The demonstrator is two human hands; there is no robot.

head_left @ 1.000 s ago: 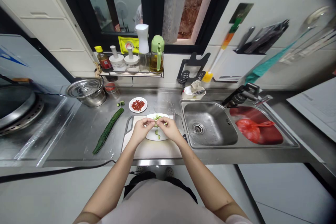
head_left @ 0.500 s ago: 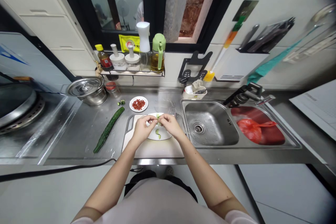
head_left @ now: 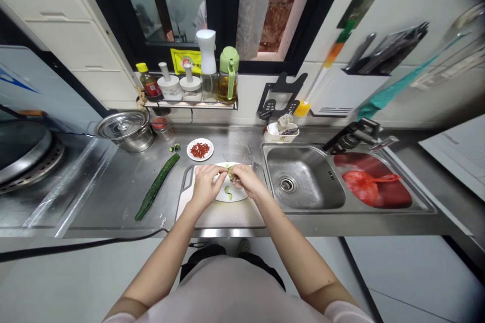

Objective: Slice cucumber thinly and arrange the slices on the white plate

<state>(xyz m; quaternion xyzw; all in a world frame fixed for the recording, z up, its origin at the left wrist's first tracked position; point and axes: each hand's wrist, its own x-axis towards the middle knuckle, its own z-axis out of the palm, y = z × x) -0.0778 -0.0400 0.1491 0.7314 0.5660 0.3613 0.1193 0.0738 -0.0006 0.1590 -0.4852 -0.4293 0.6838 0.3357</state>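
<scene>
Over a white oval plate (head_left: pixel 239 196), my left hand (head_left: pixel 205 184) and my right hand (head_left: pixel 245 179) meet fingertip to fingertip. Pale green cucumber slices (head_left: pixel 231 176) show under the right fingers, which are closed on them. The left thumb and forefinger pinch at the same spot, on what looks like the edge of a slice; my fingers partly hide it. Nearer me, a few curved cucumber slices (head_left: pixel 228 193) lie on the plate. Beneath the plate is a white cutting board (head_left: pixel 215 218) with a grey handle.
Left of the board lies a whole cucumber (head_left: pixel 157 186), with cut cucumber ends (head_left: pixel 175 148) behind it. A small plate of chopped red pieces (head_left: pixel 189 154) stands behind the board. To the right is the sink (head_left: pixel 306 192); a lidded pot (head_left: pixel 132 133) stands at the back left.
My right hand has turned slightly and shifted a little right, showing more of the green slices under its fingers. The left fingers have straightened somewhat. The plate and board stay put.
</scene>
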